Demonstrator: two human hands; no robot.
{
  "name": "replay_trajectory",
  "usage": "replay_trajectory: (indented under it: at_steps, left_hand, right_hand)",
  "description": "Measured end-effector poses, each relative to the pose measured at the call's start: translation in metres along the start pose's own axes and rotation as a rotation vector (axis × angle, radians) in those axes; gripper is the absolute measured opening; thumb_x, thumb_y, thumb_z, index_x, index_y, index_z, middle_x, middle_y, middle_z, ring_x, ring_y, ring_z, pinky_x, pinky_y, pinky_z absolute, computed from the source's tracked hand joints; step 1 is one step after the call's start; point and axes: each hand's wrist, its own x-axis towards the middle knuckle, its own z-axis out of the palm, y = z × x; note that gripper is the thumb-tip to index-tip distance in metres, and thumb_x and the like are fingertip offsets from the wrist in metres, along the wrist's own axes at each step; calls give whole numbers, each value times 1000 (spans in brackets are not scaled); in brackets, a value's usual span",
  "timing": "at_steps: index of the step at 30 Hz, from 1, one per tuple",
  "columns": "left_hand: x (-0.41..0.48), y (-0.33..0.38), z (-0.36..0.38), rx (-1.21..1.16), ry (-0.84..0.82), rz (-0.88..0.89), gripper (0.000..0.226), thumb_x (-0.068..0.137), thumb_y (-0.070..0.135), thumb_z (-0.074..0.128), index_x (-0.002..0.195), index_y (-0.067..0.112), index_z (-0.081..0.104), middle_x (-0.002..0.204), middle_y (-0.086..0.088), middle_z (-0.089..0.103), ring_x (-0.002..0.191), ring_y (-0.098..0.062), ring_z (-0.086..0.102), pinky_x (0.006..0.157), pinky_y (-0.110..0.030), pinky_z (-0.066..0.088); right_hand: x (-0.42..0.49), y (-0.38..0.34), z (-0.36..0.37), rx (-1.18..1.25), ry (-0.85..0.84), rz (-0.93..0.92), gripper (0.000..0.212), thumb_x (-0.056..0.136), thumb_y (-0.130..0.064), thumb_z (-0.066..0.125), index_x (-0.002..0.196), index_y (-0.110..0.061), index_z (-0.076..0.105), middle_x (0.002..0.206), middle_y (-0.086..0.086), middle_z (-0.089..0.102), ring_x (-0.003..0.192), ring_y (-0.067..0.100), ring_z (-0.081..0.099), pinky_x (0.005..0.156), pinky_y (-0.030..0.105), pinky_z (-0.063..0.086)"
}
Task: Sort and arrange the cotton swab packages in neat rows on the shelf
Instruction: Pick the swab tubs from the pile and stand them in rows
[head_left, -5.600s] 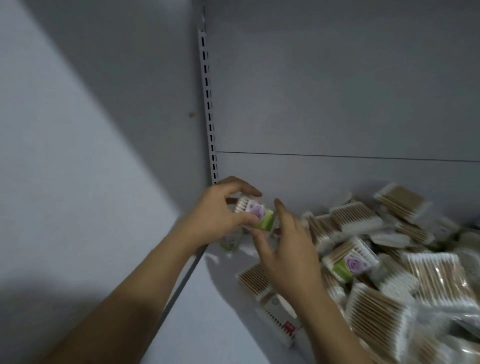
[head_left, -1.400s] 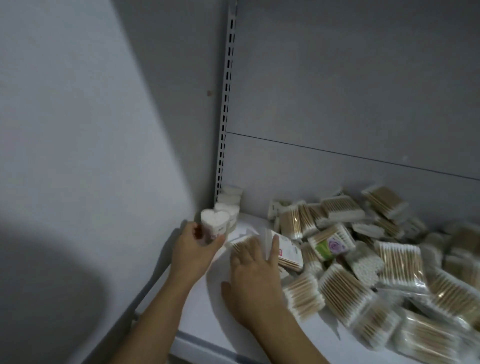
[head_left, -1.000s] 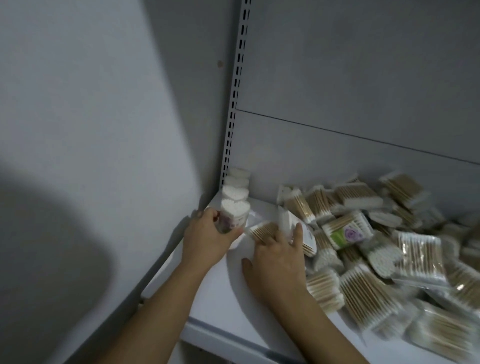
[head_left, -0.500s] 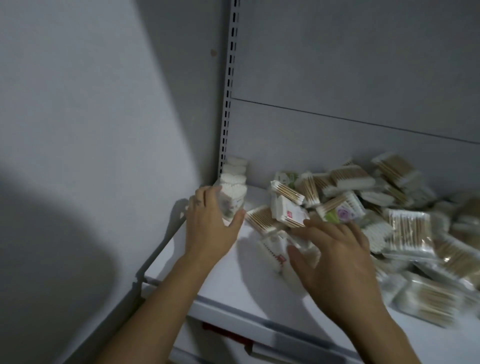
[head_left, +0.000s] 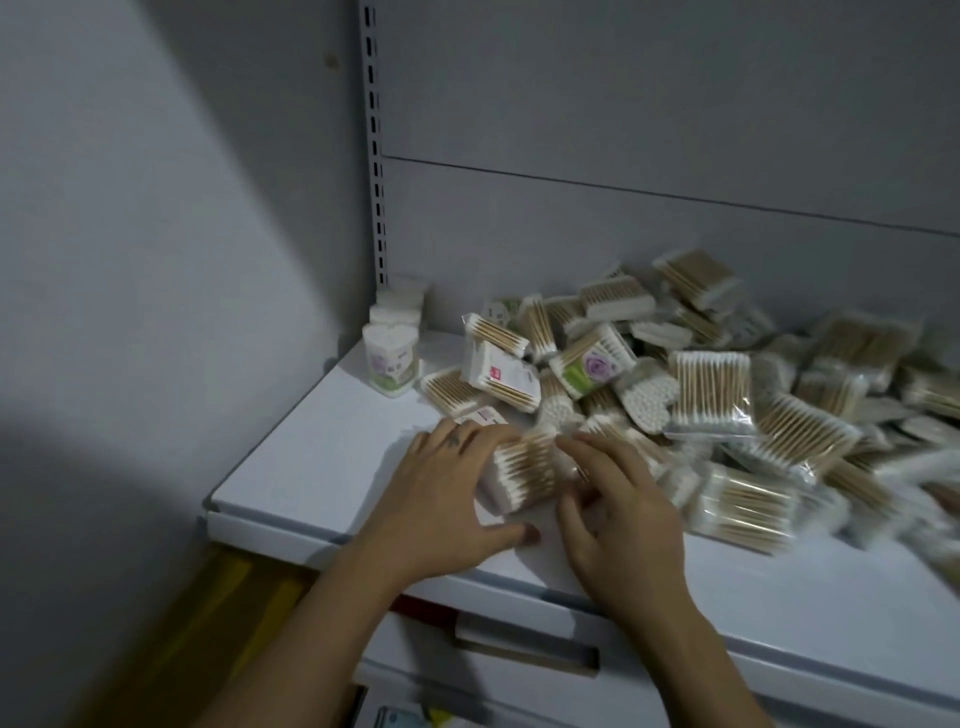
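Your left hand (head_left: 447, 493) has come forward from the corner to the shelf (head_left: 311, 457) front, beside the unsorted heap (head_left: 727, 395). Its fingers (head_left: 470, 439) lie straight and spread on one swab packet (head_left: 519, 470); your right hand (head_left: 618, 504) curls round its other end, likely squaring it. Heart-shaped tubs (head_left: 392, 358) already stand rowed behind.

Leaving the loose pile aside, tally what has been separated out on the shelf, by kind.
Upright heart-shaped tubs, corner row: at least 3 (the rear ones overlap)
Flat swab pack between the left hand and right hand: 1
Total: at least 4
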Motion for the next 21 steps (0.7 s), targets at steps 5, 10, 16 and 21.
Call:
replay_trajectory:
  at_steps: [5,10,16,21]
  left_hand:
    - [-3,0,-3,-282,119,-107,57,76,55,61,129,37,51,120,16,59,111,-5,53,89,-30,49]
    - [-1,-4,-14,-825,276,-353,33,80,62,50,98,41,70,96,14,72,90,-6,69,66,-19,54]
    - [5,-7,-20,-1009,308,-629,57,80,79,34,89,41,75,93,1,75,80,-9,72,59,-19,50]
    - [5,0,-20,-884,301,-683,71,73,78,34,106,24,68,82,7,75,67,-2,69,51,-13,47]
  right_hand:
    - [-1,0,-1,23,-132,20,62,79,-17,70,138,-23,50,138,2,51,98,20,65,60,32,55]
    - [-3,6,4,46,-238,-27,83,86,-30,61,152,-35,12,141,-1,44,72,13,60,51,23,43]
    - [-5,6,4,55,-256,-70,73,88,-43,57,149,-35,18,120,-6,54,63,-1,50,46,8,27]
    - [-4,8,2,97,-260,-52,72,87,-46,60,148,-32,25,119,-8,56,61,-4,50,47,9,29]
